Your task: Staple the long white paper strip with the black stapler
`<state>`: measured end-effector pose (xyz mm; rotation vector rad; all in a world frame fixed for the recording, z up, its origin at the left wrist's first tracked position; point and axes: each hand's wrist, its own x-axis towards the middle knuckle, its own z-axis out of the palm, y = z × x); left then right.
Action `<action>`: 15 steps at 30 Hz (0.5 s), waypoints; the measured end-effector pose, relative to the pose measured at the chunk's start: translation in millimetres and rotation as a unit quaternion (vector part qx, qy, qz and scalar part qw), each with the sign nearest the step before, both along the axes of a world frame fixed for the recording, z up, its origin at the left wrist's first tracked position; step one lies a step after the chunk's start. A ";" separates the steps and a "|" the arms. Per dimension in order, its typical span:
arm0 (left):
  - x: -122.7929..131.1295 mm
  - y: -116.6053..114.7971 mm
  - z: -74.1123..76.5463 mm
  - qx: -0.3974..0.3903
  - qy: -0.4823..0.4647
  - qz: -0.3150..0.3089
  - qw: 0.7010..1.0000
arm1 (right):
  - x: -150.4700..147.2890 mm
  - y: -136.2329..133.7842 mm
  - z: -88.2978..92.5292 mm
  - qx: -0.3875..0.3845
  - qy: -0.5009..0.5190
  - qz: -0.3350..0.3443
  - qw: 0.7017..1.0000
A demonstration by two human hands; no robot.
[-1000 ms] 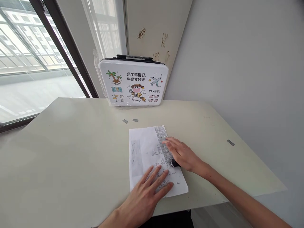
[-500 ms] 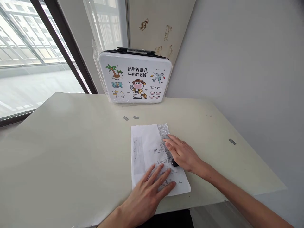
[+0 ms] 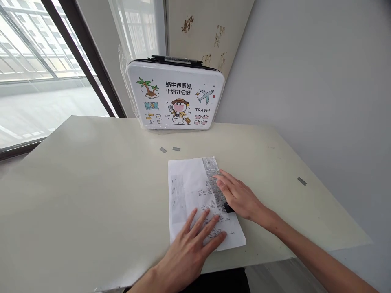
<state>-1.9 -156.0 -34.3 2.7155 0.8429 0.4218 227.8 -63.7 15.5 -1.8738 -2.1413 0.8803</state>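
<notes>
A white printed sheet of paper [image 3: 191, 169] lies on the table, with rows of small text and a faint grey picture on its left side. My left hand [image 3: 191, 246] rests flat on its lower part, fingers spread and holding nothing. Along the right edge runs a grey band [image 3: 210, 165] of dense repeating print. At the band's lower end a small black roller stamp [image 3: 228, 208] shows under my right hand [image 3: 240, 198], which is closed over it with the palm down and the fingers pointing up the sheet. Most of the stamp is hidden by the hand.
A white cartoon-printed case [image 3: 179, 95] with a black handle, in clear plastic, stands at the table's back. Short grey tape strips [image 3: 176, 149] stick to the table [image 3: 106, 195], another [image 3: 302, 181] near its right edge. A wall stands right, a window left.
My right hand and the black stamp have shifted slightly to the right, and more of the stamp shows. My left hand stays on the paper. The view has tilted slightly.
</notes>
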 end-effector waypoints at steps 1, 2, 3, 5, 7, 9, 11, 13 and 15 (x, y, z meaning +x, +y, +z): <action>0.2 0.0 -0.3 -0.001 0.000 0.002 1.000 | 0.1 -0.3 -0.1 0.002 0.001 -0.001 1.000; 0.5 0.0 -0.5 -0.001 0.003 0.001 1.000 | 0.0 -0.5 -0.1 0.004 0.001 -0.002 1.000; 0.9 0.1 -0.7 -0.002 0.006 0.000 1.000 | -0.3 -0.7 0.0 0.005 0.000 -0.002 1.000; 1.6 0.2 -1.1 -0.003 0.011 -0.002 1.000 | -1.3 -0.9 0.3 0.002 -0.007 -0.001 1.000; 2.2 0.0 -1.3 -0.004 0.009 0.000 1.000 | -2.2 -0.8 0.0 0.002 -0.015 -0.001 1.000; 2.6 -0.2 -1.5 -0.005 0.005 0.003 1.000 | -2.8 -0.8 -1.4 0.012 -0.020 -0.001 1.000; 2.8 -0.4 -1.7 -0.005 0.007 0.003 1.000 | -3.1 -0.7 -3.2 0.025 -0.025 0.000 0.999; 3.0 -0.2 -1.9 -0.005 0.010 0.000 1.000 | -3.7 -0.6 -4.5 0.033 -0.030 0.000 0.999; 3.2 -0.1 -2.2 -0.004 0.011 -0.001 1.000 | -4.7 -0.6 -4.8 0.031 -0.036 0.000 0.999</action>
